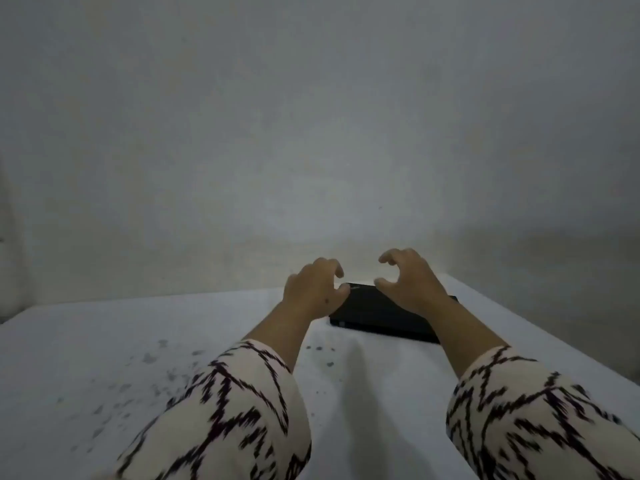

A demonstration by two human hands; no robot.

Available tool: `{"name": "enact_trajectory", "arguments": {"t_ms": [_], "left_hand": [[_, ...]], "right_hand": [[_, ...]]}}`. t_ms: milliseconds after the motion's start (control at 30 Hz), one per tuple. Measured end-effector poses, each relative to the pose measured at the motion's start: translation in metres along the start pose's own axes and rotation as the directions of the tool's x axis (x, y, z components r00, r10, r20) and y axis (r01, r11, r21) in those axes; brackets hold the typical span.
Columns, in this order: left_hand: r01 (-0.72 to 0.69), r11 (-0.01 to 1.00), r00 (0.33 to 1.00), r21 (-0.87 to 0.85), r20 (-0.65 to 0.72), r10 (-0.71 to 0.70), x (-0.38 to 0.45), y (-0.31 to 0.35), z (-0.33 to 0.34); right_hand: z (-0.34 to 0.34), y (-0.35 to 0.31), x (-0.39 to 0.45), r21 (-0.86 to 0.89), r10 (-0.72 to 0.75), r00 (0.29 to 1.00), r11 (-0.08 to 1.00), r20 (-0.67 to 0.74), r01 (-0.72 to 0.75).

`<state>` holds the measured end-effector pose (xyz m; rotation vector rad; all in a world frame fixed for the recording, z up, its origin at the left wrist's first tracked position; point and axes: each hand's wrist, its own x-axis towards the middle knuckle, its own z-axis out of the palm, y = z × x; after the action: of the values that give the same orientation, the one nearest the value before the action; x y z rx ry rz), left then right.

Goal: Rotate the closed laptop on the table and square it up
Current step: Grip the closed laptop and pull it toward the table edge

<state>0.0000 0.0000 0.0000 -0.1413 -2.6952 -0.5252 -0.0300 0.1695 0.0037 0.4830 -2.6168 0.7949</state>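
A closed black laptop [377,315] lies flat on the white table [104,341], near the far right corner and skewed to the table's edges. My left hand [311,289] hovers at the laptop's left far corner, fingers curled and apart, holding nothing. My right hand [410,280] is raised over the laptop's right part, fingers spread in a claw shape, also holding nothing. Both forearms cover parts of the laptop's lid. Whether either hand touches the lid cannot be told.
A bare grey wall [311,133] rises right behind the table. Dark speckled stains [149,368] mark the table's left and middle. The table's right edge [554,344] runs diagonally close to the laptop.
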Motion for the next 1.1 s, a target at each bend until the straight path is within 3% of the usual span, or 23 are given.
{"name": "enact_trajectory", "arguments": {"t_ms": [233, 467, 733, 1100], "left_hand": [[0.066, 0.998, 0.988, -0.02, 0.138, -0.063, 0.014, -0.007, 0.06], [0.093, 0.996, 0.978, -0.015, 0.19, -0.089, 0.034, -0.01, 0.106], [0.168, 0.985, 0.967, 0.042, 0.189, -0.173, 0.065, -0.028, 0.143], [0.321, 0.947, 0.938, -0.02, 0.144, -0.315, 0.103, -0.039, 0.183]], "right_hand": [[0.027, 0.058, -0.003, 0.0, 0.206, 0.973, 0.978, 0.104, -0.207], [0.053, 0.104, 0.0, -0.095, 0.387, 0.917, 0.921, 0.095, -0.378], [0.065, 0.147, 0.014, -0.164, 0.569, 0.822, 0.813, 0.024, -0.558], [0.076, 0.178, 0.044, -0.155, 0.686, 0.725, 0.712, -0.051, -0.685]]}}
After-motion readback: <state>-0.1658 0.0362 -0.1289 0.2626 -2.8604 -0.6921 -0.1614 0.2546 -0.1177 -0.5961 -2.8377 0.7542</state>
